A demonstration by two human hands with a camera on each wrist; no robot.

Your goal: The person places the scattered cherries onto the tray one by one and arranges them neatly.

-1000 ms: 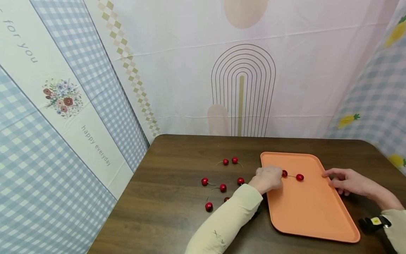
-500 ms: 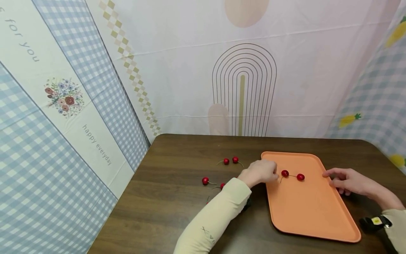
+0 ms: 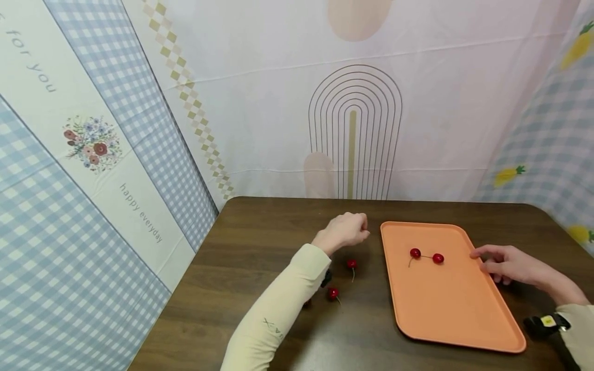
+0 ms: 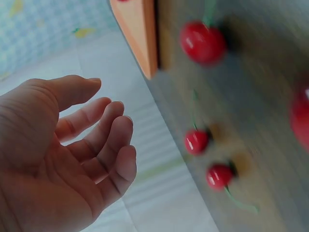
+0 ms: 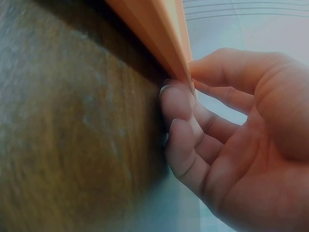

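Note:
My left hand [image 3: 344,230] hovers over the back of the table, left of the orange tray [image 3: 445,309]. Its fingers bend loosely round nothing in the left wrist view. Beyond them, two cherries [image 4: 195,141] with green stems lie near the table's far edge; the hand hides them in the head view. Two cherries [image 3: 438,258] rest on the tray. More cherries [image 3: 351,264] lie on the wood by my left forearm, which covers some. My right hand [image 3: 510,264] holds the tray's right rim, thumb [image 5: 207,67] against the edge and fingers beside it.
The dark wooden table [image 3: 209,309] ends at a hanging white cloth [image 3: 260,129] behind. Checked blue cloth [image 3: 28,206] hangs at the left, and another with pineapples at the right. A black strap [image 3: 547,323] sits on the right wrist.
My left hand has left the tray's left part and moved left and back over the table. The cherries on the tray stay put. My right hand keeps its place at the rim.

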